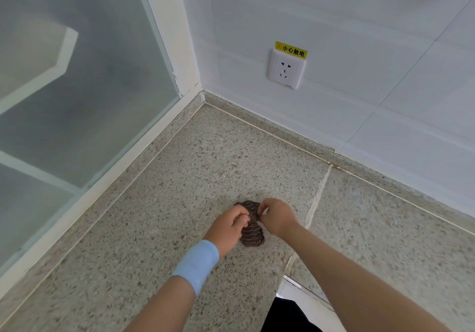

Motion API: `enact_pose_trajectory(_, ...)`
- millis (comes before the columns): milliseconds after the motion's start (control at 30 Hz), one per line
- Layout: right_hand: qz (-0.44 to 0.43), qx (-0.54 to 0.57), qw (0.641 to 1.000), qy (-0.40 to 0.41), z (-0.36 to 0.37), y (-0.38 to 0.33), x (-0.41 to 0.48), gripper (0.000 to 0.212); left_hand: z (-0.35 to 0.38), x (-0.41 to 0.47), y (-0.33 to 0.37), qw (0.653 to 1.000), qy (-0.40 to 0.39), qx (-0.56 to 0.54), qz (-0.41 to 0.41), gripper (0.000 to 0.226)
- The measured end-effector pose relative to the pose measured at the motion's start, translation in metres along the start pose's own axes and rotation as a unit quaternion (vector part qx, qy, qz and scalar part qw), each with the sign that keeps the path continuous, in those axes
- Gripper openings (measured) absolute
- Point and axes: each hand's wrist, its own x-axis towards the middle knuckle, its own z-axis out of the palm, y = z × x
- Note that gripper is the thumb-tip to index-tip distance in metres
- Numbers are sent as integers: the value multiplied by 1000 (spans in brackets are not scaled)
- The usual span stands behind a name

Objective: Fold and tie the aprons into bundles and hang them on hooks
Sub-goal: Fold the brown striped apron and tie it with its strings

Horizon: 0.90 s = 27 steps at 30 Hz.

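Observation:
A small rolled apron bundle (252, 236), dark brown with thin pale stripes, lies on the speckled stone counter (180, 177). It is pinched in at its middle. My left hand (227, 230) grips the bundle's left side at that waist, fingers closed on the fabric; a light blue band wraps the wrist. My right hand (276, 218) pinches the bundle from the right at the same spot. Any tie cord is hidden under my fingers. No hooks are in view.
The counter meets a white tiled wall with a power socket (284, 70) under a yellow warning label. A frosted glass window (77, 87) in a white frame runs along the left. A seam (317, 195) crosses the counter right of my hands. The counter edge is at bottom right.

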Motion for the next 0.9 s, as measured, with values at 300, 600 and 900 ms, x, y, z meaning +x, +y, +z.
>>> enact_pose_trajectory(300,-49,137,989,4,17,20,-27,17,17,32,18,996,-10,86,-14,18)
enact_pose_trajectory(600,-25,254,967,3,5,16,-23,15,8,31,15,997,27,55,-42,16)
enact_pose_trajectory(900,60,448,885,-113,-1,8,-25,13,21,22,-3,993,76,89,31,18)
